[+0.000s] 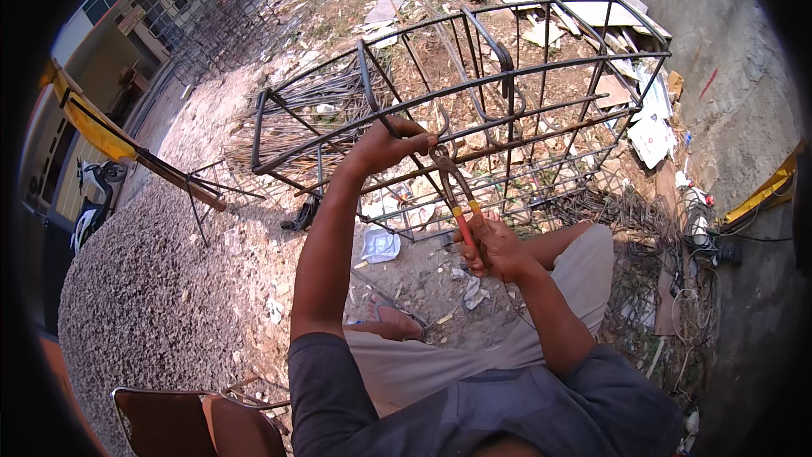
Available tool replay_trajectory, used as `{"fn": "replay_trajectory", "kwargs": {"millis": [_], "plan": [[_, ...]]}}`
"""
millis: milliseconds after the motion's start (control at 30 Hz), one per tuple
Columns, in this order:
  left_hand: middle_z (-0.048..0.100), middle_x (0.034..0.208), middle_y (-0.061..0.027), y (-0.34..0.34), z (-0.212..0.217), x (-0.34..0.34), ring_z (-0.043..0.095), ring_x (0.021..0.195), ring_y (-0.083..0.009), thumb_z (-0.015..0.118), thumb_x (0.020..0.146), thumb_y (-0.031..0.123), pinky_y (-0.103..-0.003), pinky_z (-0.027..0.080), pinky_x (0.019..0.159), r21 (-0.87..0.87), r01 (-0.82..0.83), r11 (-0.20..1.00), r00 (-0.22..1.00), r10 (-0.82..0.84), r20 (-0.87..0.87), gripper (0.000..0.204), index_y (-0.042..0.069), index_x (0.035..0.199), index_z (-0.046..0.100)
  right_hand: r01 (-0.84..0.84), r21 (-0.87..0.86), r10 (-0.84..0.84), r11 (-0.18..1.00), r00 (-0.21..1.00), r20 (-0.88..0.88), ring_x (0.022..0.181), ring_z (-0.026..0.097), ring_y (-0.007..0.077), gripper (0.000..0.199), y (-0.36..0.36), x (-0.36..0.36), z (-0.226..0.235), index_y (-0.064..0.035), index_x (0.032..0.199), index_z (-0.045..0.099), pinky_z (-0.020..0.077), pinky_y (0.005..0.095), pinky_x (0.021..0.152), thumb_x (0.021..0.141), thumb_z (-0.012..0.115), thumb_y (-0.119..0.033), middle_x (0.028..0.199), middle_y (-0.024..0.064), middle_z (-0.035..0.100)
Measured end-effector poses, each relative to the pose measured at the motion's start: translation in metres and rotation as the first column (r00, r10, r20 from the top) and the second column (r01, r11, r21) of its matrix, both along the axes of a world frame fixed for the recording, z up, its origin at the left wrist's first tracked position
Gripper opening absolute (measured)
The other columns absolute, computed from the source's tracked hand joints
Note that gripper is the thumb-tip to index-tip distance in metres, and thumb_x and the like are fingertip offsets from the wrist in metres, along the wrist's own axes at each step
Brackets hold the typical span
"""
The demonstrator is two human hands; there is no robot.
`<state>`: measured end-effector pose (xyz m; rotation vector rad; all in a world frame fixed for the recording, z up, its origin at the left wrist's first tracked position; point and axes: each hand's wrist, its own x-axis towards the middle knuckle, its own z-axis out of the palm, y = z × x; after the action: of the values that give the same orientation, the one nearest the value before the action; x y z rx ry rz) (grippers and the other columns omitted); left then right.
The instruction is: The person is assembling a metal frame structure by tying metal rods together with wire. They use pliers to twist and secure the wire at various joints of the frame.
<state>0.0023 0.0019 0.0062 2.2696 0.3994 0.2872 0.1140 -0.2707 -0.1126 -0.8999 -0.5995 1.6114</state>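
Gripping the red-handled pincers (447,171) with fingers closed around the handles (463,226), the right hand (497,251) sits well back from the jaws, presumably for leverage. Ahead of those fingers, the left hand (389,148) rests curled against the rebar cage (508,82), just beside the jaws, apparently to steady it; whether its fingers pinch anything cannot be told.

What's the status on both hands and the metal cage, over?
Left hand on metal cage. Right hand closed around red-handled pincers, tips by left hand. Cage bars crowd the tips.
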Motion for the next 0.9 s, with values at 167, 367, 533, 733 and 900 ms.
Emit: {"fn": "replay_trajectory", "kwargs": {"millis": [167,367,533,733,900], "plan": [[0.074,0.080,-0.0049,-0.002,-0.006,0.007,0.066,0.076,-0.0122,0.073,0.093,0.038,-0.032,0.052,0.071,-0.009,0.049,0.999,0.997,-0.048,0.053,0.034,0.005,0.098,0.079,-0.101,0.354,0.318,0.930,0.702,-0.637,0.038,0.048,0.0067,0.072,0.008,-0.025,-0.038,-0.0003,0.125,0.054,0.0433,0.0229,0.035,0.096,0.049,-0.066,0.056,-0.0036,0.045],[0.074,0.084,-0.0048,-0.002,-0.005,-0.004,0.065,0.080,-0.0120,0.072,0.094,0.039,-0.032,0.052,0.075,-0.037,-0.017,0.999,0.999,0.018,0.035,0.036,0.004,0.100,0.078,0.223,0.114,-0.251,0.968,0.858,0.449,0.060,0.065,0.0204,0.062,0.004,-0.028,-0.012,0.0002,0.129,0.049,0.0519,0.0326,0.052,0.086,0.075,-0.034,0.080,0.0111,0.064],[0.074,0.090,-0.0059,-0.005,-0.003,-0.007,0.065,0.086,-0.0132,0.074,0.092,0.042,-0.032,0.052,0.077,0.053,-0.048,0.997,0.998,0.046,0.041,0.041,0.002,0.104,0.077,0.370,0.282,-0.403,0.885,0.308,0.862,0.077,0.066,0.0363,0.050,0.005,-0.014,-0.022,-0.0009,0.131,0.052,0.0498,0.0470,0.078,0.091,0.061,-0.030,0.092,0.0214,0.065],[0.074,0.104,-0.0162,-0.015,-0.009,-0.019,0.071,0.092,-0.0290,0.078,0.085,0.047,-0.040,0.054,0.081,0.223,-0.295,0.929,0.932,0.230,0.279,0.052,0.005,0.116,0.073,-0.181,0.270,0.321,0.946,0.658,-0.681,0.058,0.064,0.0136,0.060,0.009,-0.019,-0.034,0.0034,0.129,0.053,0.0557,0.0284,0.053,0.103,0.051,-0.050,0.074,0.0033,0.062],[0.070,0.110,-0.0148,-0.064,-0.025,-0.051,0.066,0.098,-0.0330,0.080,0.086,0.033,-0.044,0.052,0.087,0.459,-0.724,0.516,0.659,0.318,0.682,0.047,0.005,0.121,0.069,0.062,0.052,-0.071,0.997,0.975,0.208,0.059,0.065,0.0149,0.042,-0.005,-0.046,-0.053,-0.0001,0.124,0.056,0.0538,0.0289,0.054,0.102,0.060,-0.036,0.077,0.0058,0.065]]}}
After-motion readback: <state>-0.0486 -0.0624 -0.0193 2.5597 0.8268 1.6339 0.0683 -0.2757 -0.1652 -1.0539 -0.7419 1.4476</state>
